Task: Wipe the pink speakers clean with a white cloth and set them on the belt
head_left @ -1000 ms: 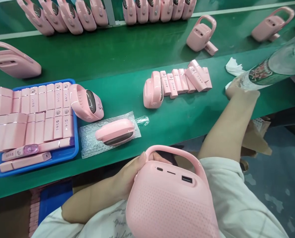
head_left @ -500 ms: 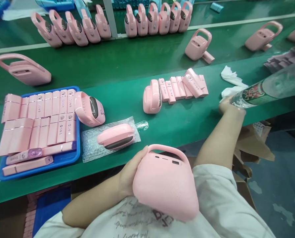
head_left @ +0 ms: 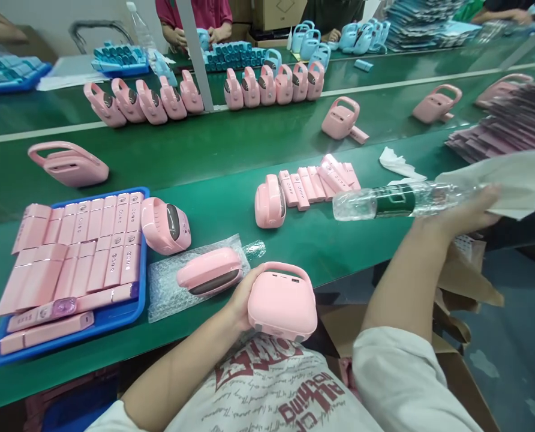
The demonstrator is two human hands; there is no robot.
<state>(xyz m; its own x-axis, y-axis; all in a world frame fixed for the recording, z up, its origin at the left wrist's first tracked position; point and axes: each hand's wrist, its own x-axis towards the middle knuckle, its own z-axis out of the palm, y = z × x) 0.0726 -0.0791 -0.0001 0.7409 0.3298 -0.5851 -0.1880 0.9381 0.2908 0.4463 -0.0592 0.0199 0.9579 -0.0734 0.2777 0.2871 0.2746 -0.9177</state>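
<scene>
**Pink handled unit held in left hand at green bench**

Green bench: extended across the view from 9 to 3 o'clock, with further surfaces in the same colour seen beyond it.

Stack of flat pink pieces: piled between 2 and 3 o'clock.

Blue tray: placed between 8 and 9 o'clock, filled with slim pink pieces, mostly arranged in two rows.

White sheet: seen at 3 o'clock, just beside the right hand.

Clear bottle: green-labelled, seen lengthwise at 3 o'clock, with one end overlapped by the right hand. Whether bottle or sheet is gripped by that hand cannot be told; its fingers are blurred.

Bubble-wrap sleeve: laid flat at 8 o'clock, with a second unit lying on it.

Pink handled unit: held at 6 o'clock in front of the bench edge, handle uppermost, small ports shown below the handle. It is clasped at its edge by the left hand, the thumb set near the handle; the other fingers are largely hidden.

Rows of similar units: five stood at 10 o'clock, six at 12.

Loose pink pieces: grouped at 2 o'clock, some overlapped.

Crumpled tissue: left beyond the bottle.
</scene>
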